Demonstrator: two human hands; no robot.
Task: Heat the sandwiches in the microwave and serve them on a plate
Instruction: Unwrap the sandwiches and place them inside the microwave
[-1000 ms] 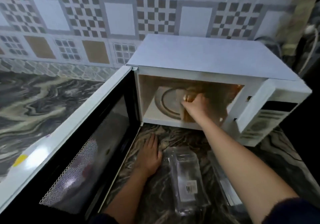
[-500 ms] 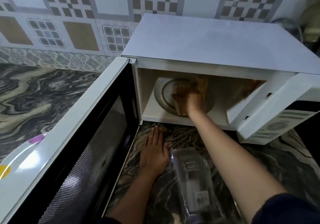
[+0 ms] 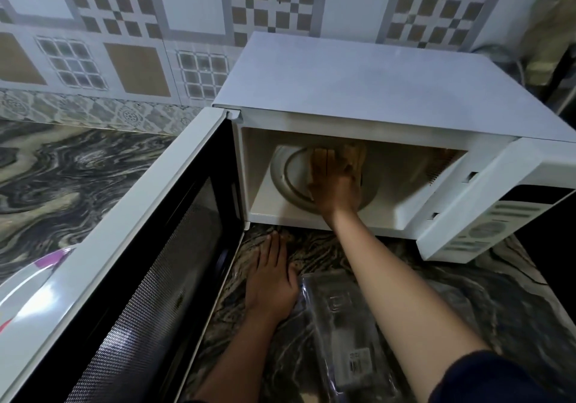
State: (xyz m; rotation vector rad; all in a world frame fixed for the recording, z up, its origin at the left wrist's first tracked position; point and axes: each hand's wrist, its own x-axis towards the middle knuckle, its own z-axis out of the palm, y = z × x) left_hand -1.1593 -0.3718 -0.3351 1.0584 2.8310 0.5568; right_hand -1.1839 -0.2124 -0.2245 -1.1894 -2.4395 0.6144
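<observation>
Sandwiches (image 3: 322, 162) inside microwave (image 3: 358, 90), standing on round glass turntable (image 3: 286, 184), tan slices side by side toward back of cavity. Far left: white plate (image 3: 28, 290) with purple mark on marble counter (image 3: 62, 178), mostly hidden behind microwave door (image 3: 124, 278). Door swung wide open to left, mesh window facing camera. Left hand (image 3: 271, 284) flat on counter in front of microwave, palm down, fingers straight, holding nothing. Just right of it, touching thumb side, clear plastic container (image 3: 343, 324) with barcode label lies on counter, partly under right forearm. Right hand (image 3: 336, 190) reaches into cavity, laid on sandwiches from front; fingers blurred, can't tell if gripping or only touching. Control panel (image 3: 492, 225) at right end of microwave. Patterned tile wall (image 3: 124, 28) behind.
</observation>
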